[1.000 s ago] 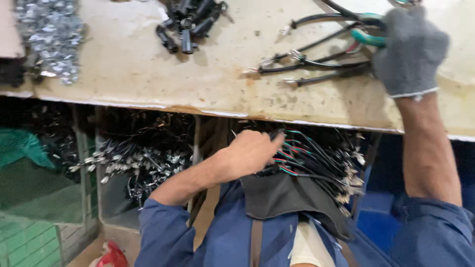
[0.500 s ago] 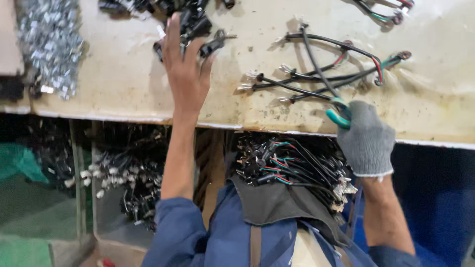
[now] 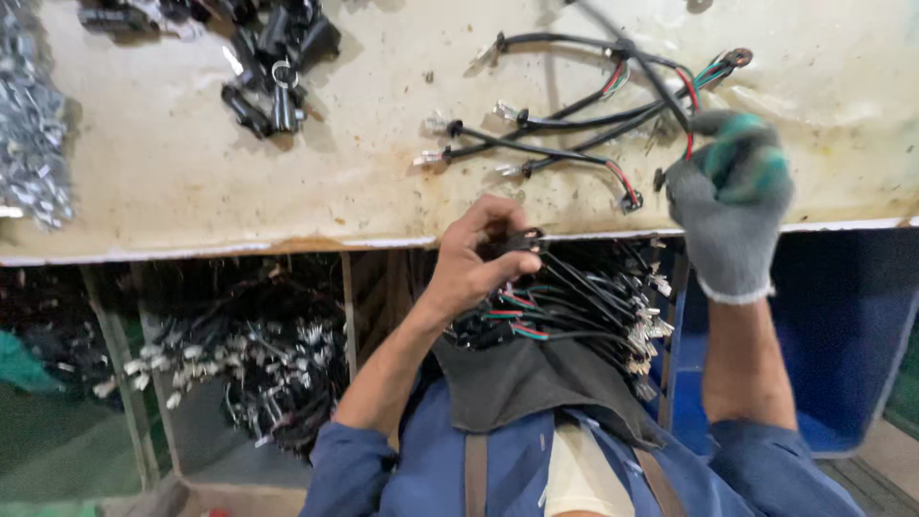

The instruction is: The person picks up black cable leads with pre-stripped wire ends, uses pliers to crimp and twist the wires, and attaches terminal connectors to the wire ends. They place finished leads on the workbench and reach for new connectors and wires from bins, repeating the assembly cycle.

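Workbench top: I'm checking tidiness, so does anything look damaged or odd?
The bench is stained, its front edge chipped and rusty. Only the right hand wears a glove; the left hand is bare.

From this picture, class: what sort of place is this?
Probably a wiring assembly workshop: wire harnesses on a worn bench, black connectors, and bins of wired parts below.

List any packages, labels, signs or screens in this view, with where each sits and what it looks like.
None: no package, label, sign or screen shows.
What is there instead: loose wire harnesses on the stained workbench, small black connectors at top left, and a bundle of wires at the person's lap.
The bare left hand pinches a small black part; the grey-gloved right hand grips a green-handled tool.
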`<control>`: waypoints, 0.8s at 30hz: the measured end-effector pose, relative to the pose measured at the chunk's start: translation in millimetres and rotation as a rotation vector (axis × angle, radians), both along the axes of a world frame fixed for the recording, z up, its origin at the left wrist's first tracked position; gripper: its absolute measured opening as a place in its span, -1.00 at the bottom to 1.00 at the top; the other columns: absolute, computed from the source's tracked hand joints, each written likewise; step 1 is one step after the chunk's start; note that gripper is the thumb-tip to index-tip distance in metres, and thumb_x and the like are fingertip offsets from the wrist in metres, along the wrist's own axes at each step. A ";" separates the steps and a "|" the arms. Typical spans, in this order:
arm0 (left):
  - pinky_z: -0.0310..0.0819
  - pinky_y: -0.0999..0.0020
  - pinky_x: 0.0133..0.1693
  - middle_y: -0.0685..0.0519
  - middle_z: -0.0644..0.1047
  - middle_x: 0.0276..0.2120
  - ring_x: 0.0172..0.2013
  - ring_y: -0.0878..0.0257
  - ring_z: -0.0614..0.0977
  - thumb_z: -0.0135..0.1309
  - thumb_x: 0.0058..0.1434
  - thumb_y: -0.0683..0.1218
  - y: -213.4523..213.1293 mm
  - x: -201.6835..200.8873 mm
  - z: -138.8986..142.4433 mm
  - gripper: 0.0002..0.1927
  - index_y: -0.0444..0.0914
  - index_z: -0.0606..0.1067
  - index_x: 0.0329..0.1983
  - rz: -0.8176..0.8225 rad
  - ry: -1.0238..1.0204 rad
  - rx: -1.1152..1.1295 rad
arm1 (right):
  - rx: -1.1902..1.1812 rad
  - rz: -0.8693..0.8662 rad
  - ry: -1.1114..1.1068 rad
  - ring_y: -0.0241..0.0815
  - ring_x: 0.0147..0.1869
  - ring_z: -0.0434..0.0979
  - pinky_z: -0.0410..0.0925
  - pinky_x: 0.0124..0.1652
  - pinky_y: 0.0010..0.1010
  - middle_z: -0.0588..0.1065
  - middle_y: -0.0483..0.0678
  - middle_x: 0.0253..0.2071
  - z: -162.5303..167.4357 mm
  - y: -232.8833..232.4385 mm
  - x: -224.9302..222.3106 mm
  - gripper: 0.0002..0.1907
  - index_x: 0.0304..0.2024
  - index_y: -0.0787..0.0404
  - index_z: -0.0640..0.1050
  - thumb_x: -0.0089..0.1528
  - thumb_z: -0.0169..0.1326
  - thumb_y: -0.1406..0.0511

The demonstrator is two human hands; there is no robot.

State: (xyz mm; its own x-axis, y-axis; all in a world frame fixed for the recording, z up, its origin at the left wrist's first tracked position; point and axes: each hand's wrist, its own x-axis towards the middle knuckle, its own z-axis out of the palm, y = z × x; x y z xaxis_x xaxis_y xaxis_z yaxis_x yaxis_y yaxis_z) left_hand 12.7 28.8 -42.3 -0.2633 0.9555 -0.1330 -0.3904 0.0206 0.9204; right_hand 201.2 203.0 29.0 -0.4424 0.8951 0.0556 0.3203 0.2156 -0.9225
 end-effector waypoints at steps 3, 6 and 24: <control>0.47 0.48 -0.40 0.05 0.60 -0.26 -0.45 0.38 0.56 0.31 0.19 -0.24 -0.1 3.5 15.6 -0.60 -0.31 0.52 0.10 -0.074 0.146 -0.105 | 0.200 0.238 -0.024 -0.27 -0.26 0.51 0.39 -0.25 -0.41 0.51 -0.01 -0.27 9.6 -30.7 -0.9 -0.73 0.01 0.24 0.48 0.27 0.17 0.47; 0.56 0.35 -0.14 -0.06 0.62 -0.11 -0.20 0.16 0.66 0.27 0.21 -0.26 2.3 1.4 25.4 -0.54 -0.33 0.51 0.19 -0.056 0.548 0.102 | 0.552 0.593 -0.145 -0.04 -0.31 0.54 0.38 -0.32 -0.26 0.52 0.04 -0.34 3.4 -39.0 -10.4 -0.64 -0.10 0.24 0.53 0.06 0.27 0.40; 0.55 0.38 0.10 -0.07 0.64 -0.01 -0.01 0.18 0.70 0.32 0.18 -0.23 -10.9 20.9 24.3 -0.56 -0.31 0.53 0.13 -0.075 0.470 0.149 | -0.668 0.253 1.149 -0.30 -0.64 0.01 0.01 -0.56 -0.40 0.17 -0.15 -0.61 -23.2 -68.4 -21.7 -0.75 -0.36 0.11 0.27 0.36 0.04 0.25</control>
